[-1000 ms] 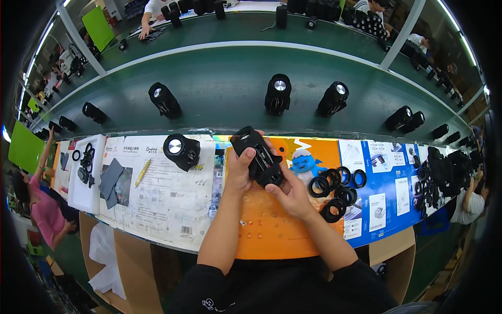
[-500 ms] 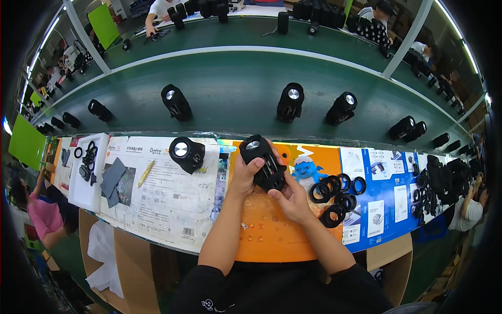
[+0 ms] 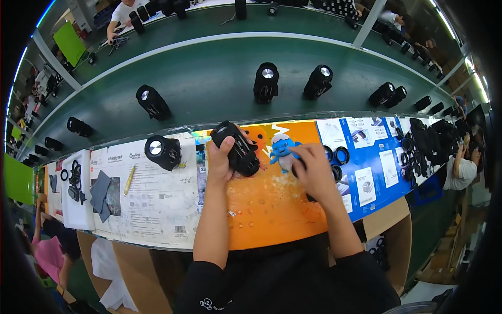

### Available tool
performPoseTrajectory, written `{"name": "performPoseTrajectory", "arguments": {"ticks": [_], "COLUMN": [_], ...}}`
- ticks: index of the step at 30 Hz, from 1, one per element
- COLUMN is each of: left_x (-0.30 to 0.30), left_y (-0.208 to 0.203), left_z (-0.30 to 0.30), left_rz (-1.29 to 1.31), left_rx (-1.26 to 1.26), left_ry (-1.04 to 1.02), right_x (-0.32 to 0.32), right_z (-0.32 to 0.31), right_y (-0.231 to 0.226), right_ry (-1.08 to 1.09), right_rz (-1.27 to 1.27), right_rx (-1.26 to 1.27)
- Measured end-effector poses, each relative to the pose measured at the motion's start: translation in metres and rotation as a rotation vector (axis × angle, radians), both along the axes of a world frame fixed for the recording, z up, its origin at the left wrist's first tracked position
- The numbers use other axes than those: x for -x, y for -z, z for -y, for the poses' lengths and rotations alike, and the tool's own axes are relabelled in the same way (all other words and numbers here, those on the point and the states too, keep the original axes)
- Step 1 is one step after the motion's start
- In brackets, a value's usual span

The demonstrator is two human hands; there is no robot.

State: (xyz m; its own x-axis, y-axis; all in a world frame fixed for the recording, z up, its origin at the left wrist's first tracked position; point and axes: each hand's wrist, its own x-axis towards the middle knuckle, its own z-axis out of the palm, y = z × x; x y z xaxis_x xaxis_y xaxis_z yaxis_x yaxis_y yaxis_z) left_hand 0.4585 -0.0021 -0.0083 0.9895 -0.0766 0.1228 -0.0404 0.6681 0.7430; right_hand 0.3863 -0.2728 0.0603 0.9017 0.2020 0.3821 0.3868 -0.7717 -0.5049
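Note:
A black cylindrical speaker is held tilted in my left hand, whose fingers and thumb wrap round its side. My right hand is at the pile of black rings to the right, its fingers bent onto one black ring. Most of that ring and part of the pile are hidden under the hand. Beside my right fingertips lies a blue and white cartoon figure on the orange sheet. Another black speaker stands left of my left hand.
Several black speakers stand along the green conveyor belt beyond the table. On the left are a yellow pen, a grey cloth and a white foam tray with black parts. Cardboard boxes stand below. Other people work around.
My right hand has left the speaker and moved right to the black rings. My left hand alone now holds the speaker, turned more onto its side. The view has shifted.

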Motion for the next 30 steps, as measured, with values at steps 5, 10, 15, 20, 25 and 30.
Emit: {"name": "performPoseTrajectory", "arguments": {"ticks": [5,10,15,20,25,30], "left_x": [0.001,0.003,0.008,0.007,0.006,0.005], "left_y": [-0.005,-0.003,-0.010,-0.010,-0.008,-0.009], "left_z": [-0.002,-0.002,-0.002,-0.005,-0.004,-0.001], "left_rz": [-0.032,0.038,0.032,-0.035,-0.043,-0.044], "left_rx": [-0.007,0.006,0.009,-0.030,-0.040,-0.084], "left_ry": [0.014,0.008,-0.012,0.001,-0.019,-0.029], "right_x": [0.030,0.036,0.019,0.005,-0.009,-0.005], "right_z": [0.032,0.008,-0.009,-0.009,0.024,0.035], "right_y": [0.004,0.016,0.021,0.018,0.007,-0.010], "right_ry": [0.226,0.205,0.070,0.057,0.245,0.357], "right_rz": [-0.031,0.115,0.225,0.186,0.056,0.009], "right_rx": [0.244,0.288,0.101,0.149,0.124,0.159]}}
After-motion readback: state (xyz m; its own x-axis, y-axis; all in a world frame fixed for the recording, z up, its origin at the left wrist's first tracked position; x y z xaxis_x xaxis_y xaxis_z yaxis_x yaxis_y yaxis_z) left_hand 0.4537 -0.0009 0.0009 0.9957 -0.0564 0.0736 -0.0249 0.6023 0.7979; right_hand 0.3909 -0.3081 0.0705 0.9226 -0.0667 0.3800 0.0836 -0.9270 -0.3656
